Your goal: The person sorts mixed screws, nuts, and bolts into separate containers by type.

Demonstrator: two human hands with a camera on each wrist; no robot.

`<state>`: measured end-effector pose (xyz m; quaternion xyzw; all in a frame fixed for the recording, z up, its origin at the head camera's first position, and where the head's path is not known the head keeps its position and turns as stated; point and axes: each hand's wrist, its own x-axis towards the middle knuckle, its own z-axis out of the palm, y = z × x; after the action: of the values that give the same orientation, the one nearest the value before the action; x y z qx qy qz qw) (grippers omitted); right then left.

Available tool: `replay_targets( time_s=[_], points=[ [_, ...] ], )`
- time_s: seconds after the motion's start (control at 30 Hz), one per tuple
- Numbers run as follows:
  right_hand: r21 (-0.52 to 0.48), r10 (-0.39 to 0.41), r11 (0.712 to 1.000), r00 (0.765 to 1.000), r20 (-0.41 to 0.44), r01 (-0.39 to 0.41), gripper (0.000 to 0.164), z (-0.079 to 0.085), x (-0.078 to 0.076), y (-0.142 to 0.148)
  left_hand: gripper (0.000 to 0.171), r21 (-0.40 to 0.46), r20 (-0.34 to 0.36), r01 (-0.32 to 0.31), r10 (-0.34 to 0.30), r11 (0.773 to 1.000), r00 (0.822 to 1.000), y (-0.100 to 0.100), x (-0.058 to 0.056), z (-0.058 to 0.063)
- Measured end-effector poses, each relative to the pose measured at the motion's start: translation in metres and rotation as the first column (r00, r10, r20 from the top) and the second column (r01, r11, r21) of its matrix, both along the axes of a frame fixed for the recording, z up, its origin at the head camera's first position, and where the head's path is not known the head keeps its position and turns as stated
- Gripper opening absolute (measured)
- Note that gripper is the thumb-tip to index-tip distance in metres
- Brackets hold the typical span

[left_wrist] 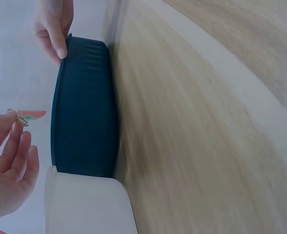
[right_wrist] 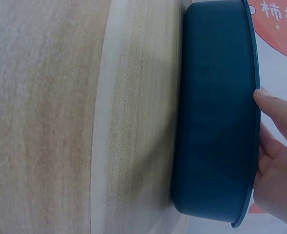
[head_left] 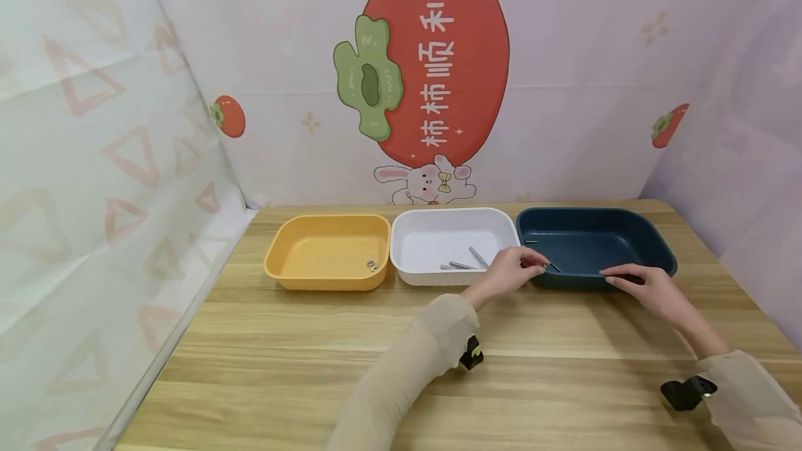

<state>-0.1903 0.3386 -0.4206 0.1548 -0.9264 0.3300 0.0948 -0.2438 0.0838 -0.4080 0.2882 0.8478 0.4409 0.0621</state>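
My left hand (head_left: 506,271) pinches a small threaded screw (left_wrist: 21,120) between thumb and fingertips. In the head view that hand is over the front left part of the dark blue tray (head_left: 651,246), and the screw's thin shank points into the tray. Inside the tray, near its left wall, lies another small screw (head_left: 531,241). My right hand (head_left: 651,289) holds the tray's front rim. In the right wrist view its thumb is on the outer side of the rim, with the other fingers partly hidden behind the wall.
Left of the dark blue tray, a white tray (head_left: 426,225) holds several metal rods (head_left: 462,266). Beyond it stands a yellow tray (head_left: 301,228) with a few small metal nuts (head_left: 372,266). The trays stand side by side on a wooden table (head_left: 282,367), before a printed cloth backdrop (head_left: 564,124).
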Motion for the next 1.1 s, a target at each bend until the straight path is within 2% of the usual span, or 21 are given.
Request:
replay_targets(
  time_s=[0.13, 0.4, 0.63, 0.97, 1.1],
  points=[
    [0.003, -0.003, 1.000, 1.000, -0.004, 0.003, 0.019, 0.000, 0.000, 0.000, 0.016, 0.057, 0.026, -0.042, 0.041, 0.997, 0.999, 0.006, -0.002, -0.003],
    [0.000, -0.003, 1.000, 1.000, -0.014, 0.003, 0.019, -0.001, 0.000, 0.000, 0.016, 0.119, 0.023, -0.100, 0.097, 0.988, 0.995, 0.016, -0.006, -0.011],
    [-0.007, 0.009, 1.000, 1.000, -0.023, -0.009, 0.018, -0.001, 0.000, 0.000, 0.010, 0.183, 0.070, -0.179, 0.169, 0.967, 0.983, 0.023, -0.010, -0.012],
    [-0.005, 0.004, 1.000, 1.000, -0.018, -0.004, 0.018, -0.001, 0.000, 0.001, 0.006, 0.202, 0.092, -0.247, 0.232, 0.948, 0.968, 0.029, -0.016, -0.012],
    [-0.002, -0.001, 1.000, 1.000, -0.013, 0.001, 0.019, -0.001, -0.001, 0.001, 0.008, 0.198, 0.096, -0.242, 0.226, 0.950, 0.969, 0.027, -0.016, -0.012]
  ],
)
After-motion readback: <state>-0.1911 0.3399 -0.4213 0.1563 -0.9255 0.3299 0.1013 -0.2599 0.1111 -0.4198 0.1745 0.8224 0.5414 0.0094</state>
